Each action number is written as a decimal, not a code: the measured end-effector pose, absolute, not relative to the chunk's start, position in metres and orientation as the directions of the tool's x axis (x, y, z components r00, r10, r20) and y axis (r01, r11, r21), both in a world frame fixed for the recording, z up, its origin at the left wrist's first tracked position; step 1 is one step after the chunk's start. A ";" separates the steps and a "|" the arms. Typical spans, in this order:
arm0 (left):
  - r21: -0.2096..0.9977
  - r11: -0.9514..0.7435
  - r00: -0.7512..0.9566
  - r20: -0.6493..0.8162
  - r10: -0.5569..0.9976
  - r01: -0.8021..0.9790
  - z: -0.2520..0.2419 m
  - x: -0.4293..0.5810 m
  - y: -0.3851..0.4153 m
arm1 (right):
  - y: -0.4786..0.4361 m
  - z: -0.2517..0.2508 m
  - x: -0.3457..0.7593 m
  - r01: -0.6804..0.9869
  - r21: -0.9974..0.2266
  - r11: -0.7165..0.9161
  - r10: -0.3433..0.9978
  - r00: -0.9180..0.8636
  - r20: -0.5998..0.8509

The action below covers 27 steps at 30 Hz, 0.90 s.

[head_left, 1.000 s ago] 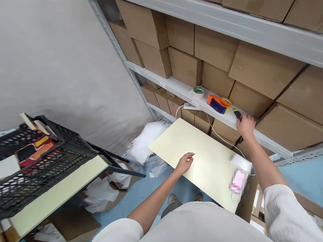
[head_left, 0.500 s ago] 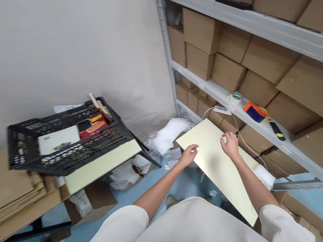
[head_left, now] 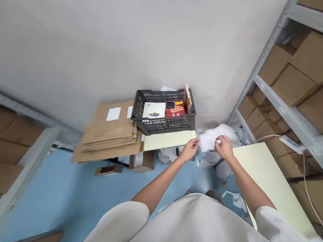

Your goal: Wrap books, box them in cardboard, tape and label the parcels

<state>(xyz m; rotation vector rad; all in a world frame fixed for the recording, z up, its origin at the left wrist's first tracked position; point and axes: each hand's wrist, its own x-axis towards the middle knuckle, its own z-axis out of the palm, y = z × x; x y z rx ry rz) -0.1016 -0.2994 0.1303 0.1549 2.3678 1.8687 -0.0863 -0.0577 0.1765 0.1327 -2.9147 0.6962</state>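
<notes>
My left hand (head_left: 190, 149) is held out in front of me, just right of the cream board (head_left: 164, 140) under the black crate. Its thumb and fingertips come together; anything between them is too small to make out. To its right, my right hand (head_left: 224, 147) is raised with bent fingers and a gap at the thumb, and nothing shows in it. Crumpled white paper (head_left: 213, 136) lies behind and below both hands. The black plastic crate (head_left: 163, 127) contains a white box (head_left: 154, 107) and a red package (head_left: 177, 110).
Flattened cardboard (head_left: 111, 125) is stacked left of the crate. A cream tabletop (head_left: 274, 185) stands on my right, beside a shelf rack (head_left: 292, 114) of cardboard boxes. A power strip (head_left: 291, 144) with a white cable hangs there. Another rack (head_left: 26, 168) is at left; paper scraps (head_left: 236, 199) litter the blue floor.
My view has swung left, so both hands have gone from over the cream tabletop to in front of the white paper, beside the crate. The hands are slightly closer together.
</notes>
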 end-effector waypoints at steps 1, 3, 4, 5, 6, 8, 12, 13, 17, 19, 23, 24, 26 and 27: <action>0.971 0.237 -0.992 -0.038 0.117 -0.009 0.129 -0.104 -0.315 | -0.071 0.176 -0.098 -0.149 -0.442 0.885 -0.089 -0.984 0.154; 0.969 0.242 -0.998 -0.050 0.045 -0.038 0.126 -0.107 -0.340 | -0.096 0.174 -0.118 -0.209 -0.442 0.872 -0.158 -0.976 0.149; 0.969 0.243 -0.998 -0.053 0.015 -0.048 0.124 -0.110 -0.349 | -0.107 0.173 -0.128 -0.237 -0.444 0.864 -0.190 -0.971 0.146; 0.968 0.244 -0.998 -0.055 -0.009 -0.056 0.123 -0.112 -0.358 | -0.116 0.172 -0.138 -0.262 -0.445 0.856 -0.221 -0.965 0.143; 0.967 0.247 -0.998 -0.056 -0.028 -0.061 0.121 -0.116 -0.364 | -0.125 0.170 -0.149 -0.285 -0.444 0.849 -0.249 -0.958 0.140; 0.965 0.255 -0.997 -0.056 -0.060 -0.070 0.120 -0.126 -0.374 | -0.138 0.169 -0.172 -0.327 -0.440 0.837 -0.300 -0.945 0.132; 0.963 0.256 -0.990 -0.049 -0.132 -0.082 0.124 -0.157 -0.388 | -0.158 0.170 -0.226 -0.385 -0.442 0.810 -0.368 -0.921 0.128; 0.963 0.254 -0.988 -0.047 -0.150 -0.084 0.126 -0.165 -0.391 | -0.161 0.172 -0.240 -0.391 -0.449 0.804 -0.374 -0.918 0.130; 0.964 0.249 -0.975 -0.035 -0.221 -0.091 0.133 -0.196 -0.399 | -0.172 0.176 -0.292 -0.389 -0.490 0.780 -0.377 -0.917 0.128; 0.966 0.241 -0.970 -0.040 -0.239 -0.099 0.134 -0.209 -0.400 | -0.176 0.176 -0.313 -0.386 -0.513 0.767 -0.383 -0.916 0.118; 0.973 0.202 -0.968 -0.062 -0.241 -0.113 0.130 -0.231 -0.399 | -0.181 0.172 -0.345 -0.383 -0.540 0.750 -0.389 -0.915 0.109; 0.975 0.192 -0.969 -0.061 -0.241 -0.110 0.128 -0.235 -0.399 | -0.183 0.171 -0.352 -0.380 -0.539 0.752 -0.383 -0.917 0.111; 0.980 0.176 -0.970 -0.052 -0.239 -0.096 0.124 -0.246 -0.401 | -0.188 0.171 -0.363 -0.364 -0.536 0.762 -0.362 -0.925 0.114; 0.982 0.169 -0.971 -0.046 -0.235 -0.088 0.122 -0.252 -0.403 | -0.190 0.171 -0.369 -0.350 -0.537 0.767 -0.345 -0.932 0.115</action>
